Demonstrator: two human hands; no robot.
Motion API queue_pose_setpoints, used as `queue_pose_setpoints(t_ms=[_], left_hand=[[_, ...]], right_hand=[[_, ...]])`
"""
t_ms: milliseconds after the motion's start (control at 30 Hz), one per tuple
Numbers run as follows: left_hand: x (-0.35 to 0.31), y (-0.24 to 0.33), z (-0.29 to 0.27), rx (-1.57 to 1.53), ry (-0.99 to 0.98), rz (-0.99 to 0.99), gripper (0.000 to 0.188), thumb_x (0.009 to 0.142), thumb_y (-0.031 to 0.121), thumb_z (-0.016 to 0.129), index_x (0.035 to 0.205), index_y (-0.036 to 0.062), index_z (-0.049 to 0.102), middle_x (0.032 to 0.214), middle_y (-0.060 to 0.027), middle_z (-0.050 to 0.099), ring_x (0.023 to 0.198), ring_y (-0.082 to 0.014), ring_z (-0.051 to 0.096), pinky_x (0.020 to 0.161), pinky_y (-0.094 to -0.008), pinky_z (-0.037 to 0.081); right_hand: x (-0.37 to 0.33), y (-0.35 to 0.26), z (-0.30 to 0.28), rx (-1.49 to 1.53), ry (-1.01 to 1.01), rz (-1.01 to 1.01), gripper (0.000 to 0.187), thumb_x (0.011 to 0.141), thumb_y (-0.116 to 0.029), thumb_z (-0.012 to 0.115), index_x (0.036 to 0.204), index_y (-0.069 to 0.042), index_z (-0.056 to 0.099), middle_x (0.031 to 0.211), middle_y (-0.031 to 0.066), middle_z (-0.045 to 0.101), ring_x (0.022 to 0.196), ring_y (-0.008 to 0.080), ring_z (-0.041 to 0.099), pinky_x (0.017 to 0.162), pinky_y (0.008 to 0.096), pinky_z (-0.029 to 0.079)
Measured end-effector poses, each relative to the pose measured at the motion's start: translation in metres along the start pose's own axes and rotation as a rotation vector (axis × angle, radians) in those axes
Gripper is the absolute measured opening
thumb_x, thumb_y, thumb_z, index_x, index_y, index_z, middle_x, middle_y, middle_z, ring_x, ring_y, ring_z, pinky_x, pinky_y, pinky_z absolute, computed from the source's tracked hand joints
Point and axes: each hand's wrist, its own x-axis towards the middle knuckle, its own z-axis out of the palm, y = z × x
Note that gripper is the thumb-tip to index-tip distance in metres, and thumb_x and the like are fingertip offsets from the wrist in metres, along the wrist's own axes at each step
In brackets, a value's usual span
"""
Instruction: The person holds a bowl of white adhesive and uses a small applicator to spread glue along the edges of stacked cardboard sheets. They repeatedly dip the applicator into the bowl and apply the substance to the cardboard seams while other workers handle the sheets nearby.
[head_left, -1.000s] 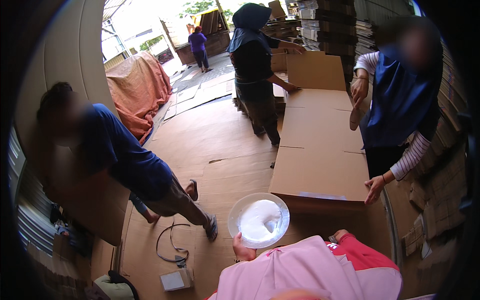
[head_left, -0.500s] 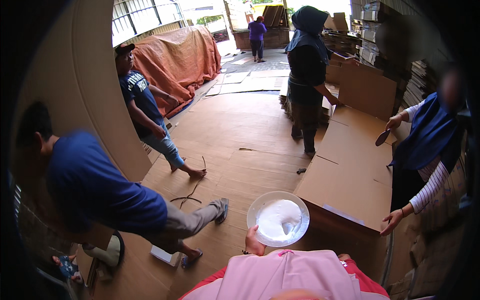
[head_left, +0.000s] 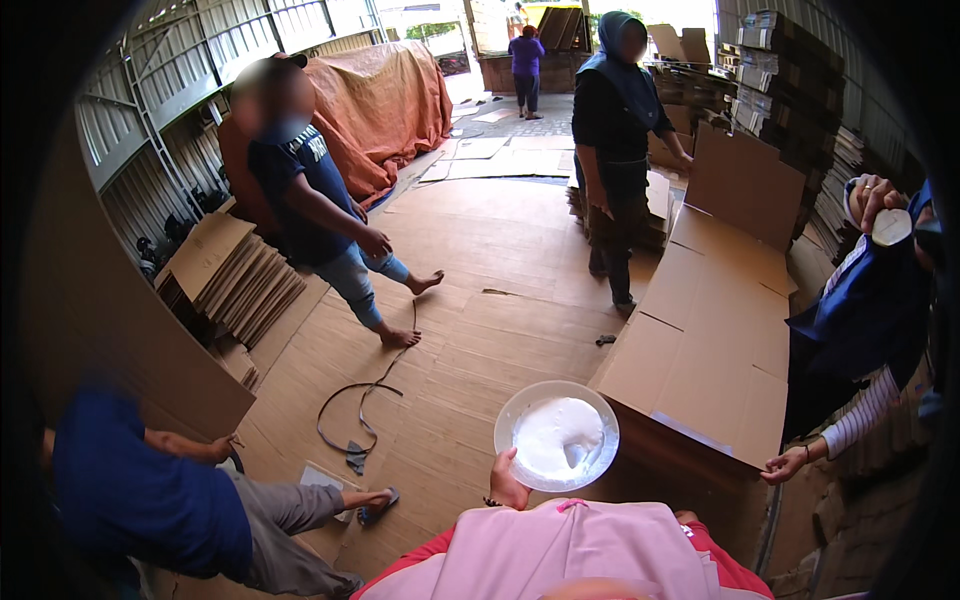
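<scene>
My left hand (head_left: 511, 483) grips the near left rim of a round, translucent plastic bowl (head_left: 540, 391), thumb over the edge. Thick white paste (head_left: 548, 430) lies inside, with a hollow scooped in its right side. Of my right hand (head_left: 686, 517) only a sliver shows beside the pink cloth, its fingers hidden. Just beyond the bowl, to the right, a large creased cardboard sheet (head_left: 715, 335) lies on a raised stack. A co-worker at the right raises a flat, pale, rounded piece (head_left: 892, 228); that person's other hand (head_left: 785, 466) is at the sheet's near corner.
One person (head_left: 320, 190) walks at the left, another in dark clothes (head_left: 620, 130) stands beyond the sheet. A person in blue (head_left: 150, 480) bends at the lower left beside a tall cardboard panel (head_left: 130, 340). A dark strap (head_left: 365, 388) lies across the cardboard floor. Cardboard stacks (head_left: 245, 285) line the sides.
The person at the lower left has moved down and left, the walker forward and right. The co-worker at the right has raised the flat piece. My left hand and the bowl have stayed put.
</scene>
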Motion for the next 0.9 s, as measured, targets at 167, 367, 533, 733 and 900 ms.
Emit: queue_pose_setpoints(t_ms=[167,367,533,733,900], left_hand=[[-0.005,0.002,0.004,0.008,0.007,0.013,0.052,0.085,0.032,0.047,0.125,-0.0008,0.046,0.124,-0.0161,0.054,0.115,-0.0312,0.052,0.096,-0.046,0.042],[-0.007,0.004,0.005,0.01,0.013,0.005,0.053,0.086,0.033,0.046,0.126,-0.0015,0.045,0.125,-0.0163,0.054,0.116,-0.0306,0.052,0.097,-0.0444,0.041],[-0.008,0.004,0.006,0.009,0.003,0.013,0.053,0.087,0.032,0.044,0.127,-0.0024,0.044,0.126,-0.0168,0.053,0.117,-0.0306,0.051,0.099,-0.044,0.04],[-0.009,0.005,0.007,0.012,-0.008,0.014,0.053,0.087,0.032,0.043,0.127,-0.0028,0.044,0.127,-0.0173,0.052,0.118,-0.0308,0.05,0.099,-0.0439,0.04],[-0.008,0.005,0.005,0.016,-0.006,0.007,0.052,0.088,0.032,0.043,0.126,-0.0027,0.045,0.126,-0.0168,0.053,0.117,-0.0309,0.051,0.098,-0.0444,0.04]], right_hand=[[-0.013,-0.009,-0.002,-0.066,0.031,0.014,0.016,0.074,-0.009,0.065,0.086,-0.006,0.074,0.084,0.0149,0.07,0.079,0.0248,0.067,0.075,0.0355,0.053],[-0.031,-0.029,-0.005,-0.03,0.029,0.04,0.015,0.072,-0.009,0.068,0.086,-0.006,0.074,0.081,0.0142,0.07,0.076,0.024,0.067,0.073,0.0352,0.052],[-0.032,-0.029,-0.004,-0.104,0.071,0.045,0.015,0.072,-0.013,0.071,0.085,-0.006,0.074,0.082,0.0141,0.07,0.076,0.0239,0.067,0.072,0.0355,0.053],[-0.027,-0.022,0.0,-0.062,0.069,0.081,0.015,0.072,-0.014,0.071,0.085,-0.007,0.074,0.083,0.0142,0.07,0.078,0.0244,0.068,0.074,0.0358,0.053],[-0.039,-0.031,-0.004,-0.083,0.053,0.011,0.014,0.074,-0.009,0.067,0.086,-0.007,0.073,0.083,0.0141,0.07,0.077,0.0248,0.067,0.074,0.0355,0.052]])
